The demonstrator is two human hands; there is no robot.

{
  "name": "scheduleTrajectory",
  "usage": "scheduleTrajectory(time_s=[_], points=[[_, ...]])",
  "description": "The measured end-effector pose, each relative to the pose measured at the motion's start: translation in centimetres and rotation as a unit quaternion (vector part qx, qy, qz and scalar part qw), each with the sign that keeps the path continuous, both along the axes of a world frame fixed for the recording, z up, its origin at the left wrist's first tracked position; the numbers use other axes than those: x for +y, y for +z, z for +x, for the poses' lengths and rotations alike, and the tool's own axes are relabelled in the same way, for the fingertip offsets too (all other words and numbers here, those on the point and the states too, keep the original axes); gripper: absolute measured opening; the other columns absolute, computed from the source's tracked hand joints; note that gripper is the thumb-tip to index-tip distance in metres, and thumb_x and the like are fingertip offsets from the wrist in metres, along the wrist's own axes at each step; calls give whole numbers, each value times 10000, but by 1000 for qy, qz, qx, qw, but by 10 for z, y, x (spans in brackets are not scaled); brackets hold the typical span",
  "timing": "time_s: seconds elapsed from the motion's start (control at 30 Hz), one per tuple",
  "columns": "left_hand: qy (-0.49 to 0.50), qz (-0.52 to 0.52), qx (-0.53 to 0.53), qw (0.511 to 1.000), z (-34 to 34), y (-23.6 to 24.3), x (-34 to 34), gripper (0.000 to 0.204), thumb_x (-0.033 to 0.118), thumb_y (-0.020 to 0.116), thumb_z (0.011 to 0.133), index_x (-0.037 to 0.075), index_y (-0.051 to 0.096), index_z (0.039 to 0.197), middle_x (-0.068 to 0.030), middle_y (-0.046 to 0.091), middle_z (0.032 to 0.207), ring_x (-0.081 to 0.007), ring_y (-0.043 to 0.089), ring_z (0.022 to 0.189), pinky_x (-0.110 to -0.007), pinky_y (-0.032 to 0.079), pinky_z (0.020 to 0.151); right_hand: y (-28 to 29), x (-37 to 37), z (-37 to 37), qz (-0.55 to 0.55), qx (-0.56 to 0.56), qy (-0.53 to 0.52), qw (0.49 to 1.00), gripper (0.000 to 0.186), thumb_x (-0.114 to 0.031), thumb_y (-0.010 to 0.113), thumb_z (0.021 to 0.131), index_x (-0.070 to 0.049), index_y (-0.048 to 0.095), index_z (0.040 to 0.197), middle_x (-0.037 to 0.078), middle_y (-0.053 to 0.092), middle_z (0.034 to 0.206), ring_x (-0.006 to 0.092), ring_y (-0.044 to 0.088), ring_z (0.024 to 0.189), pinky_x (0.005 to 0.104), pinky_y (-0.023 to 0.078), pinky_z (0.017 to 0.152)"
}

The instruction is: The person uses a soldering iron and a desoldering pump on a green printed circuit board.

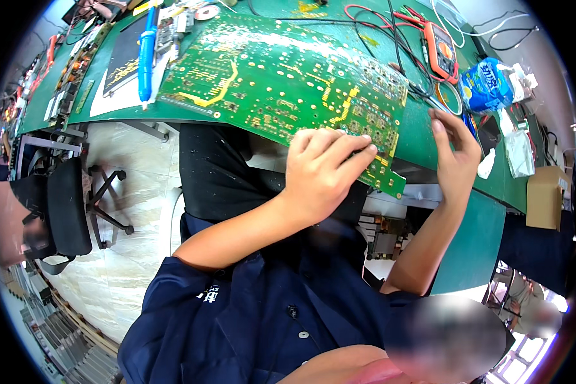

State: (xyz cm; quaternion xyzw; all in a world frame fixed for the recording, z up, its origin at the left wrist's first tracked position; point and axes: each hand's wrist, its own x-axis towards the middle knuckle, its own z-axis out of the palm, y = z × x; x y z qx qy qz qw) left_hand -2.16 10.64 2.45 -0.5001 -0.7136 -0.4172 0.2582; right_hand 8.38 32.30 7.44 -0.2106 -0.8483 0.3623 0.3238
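A large green circuit board (269, 83) lies across the workbench, its near edge hanging past the front of the bench over my lap. My left hand (326, 169) is closed on that near edge, fingers bent over the top face; what lies beneath the palm is hidden. Small parts and gold tracks cover the board, and light glares off its far side. Right of the board, my right hand (457, 150) is raised with thumb and fingers apart, and I see nothing held in it. Closest to it are a roll of tape (448, 97) and some cables.
A red multimeter (440, 51) with leads and a blue packet (486, 85) are at the back right. A blue desoldering pump (147, 61) lies left of the board. Further left is a long populated board (77, 73). A cardboard box (546, 197) stands far right; a black chair (67, 208) is left.
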Motion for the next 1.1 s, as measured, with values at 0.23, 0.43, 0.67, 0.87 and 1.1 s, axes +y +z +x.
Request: scheduleTrajectory(time_s=[0.23, 0.43, 0.67, 0.87, 1.1], points=[[-140, -63, -37, 987, -10, 17, -30, 368, 231, 783, 744, 102, 692, 1077, -48, 649, 1187, -262, 596, 1080, -435, 451, 895, 28, 38, -88, 161, -173, 77, 969, 248, -160, 680, 874, -18, 706, 1076, 133, 717, 894, 231, 662, 778, 337, 515, 707], [-127, -56, 6, 990, -44, 17, -45, 276, 233, 764, 755, 122, 717, 1004, -38, 669, 1141, -245, 619, 1023, -419, 466, 862, 49, 25, -142, 166, -173, 134, 962, 353, -261, 704, 875, -3, 689, 1115, 127, 721, 878, 192, 658, 792, 332, 511, 736], [-98, -13, 14, 995, -47, 9, -19, 259, 260, 762, 749, 140, 701, 970, -27, 661, 1125, -207, 620, 1027, -370, 488, 823, 35, 43, -233, -257, -84, 135, 953, 788, -341, 698, 921, 142, 317, 1415, 209, 589, 1280, 245, 617, 1133, 335, 510, 983], [-97, -7, 44, 994, -50, 1, -18, 281, 278, 732, 772, 121, 686, 1000, -30, 657, 1094, -206, 617, 1022, -354, 500, 852, 19, 80, -284, -455, 1, 128, 881, 589, -335, 694, 928, -34, 425, 1357, 223, 559, 1268, 318, 610, 1108, 397, 538, 908], [-99, 46, 113, 988, -55, -8, -15, 174, 189, 730, 798, 87, 693, 935, -28, 681, 1038, -181, 645, 949, -337, 535, 841, 5, 124, -320, -460, 61, 107, 880, 388, -316, 537, 1025, -71, 449, 1313, 179, 594, 1267, 315, 625, 1103, 412, 518, 917]])
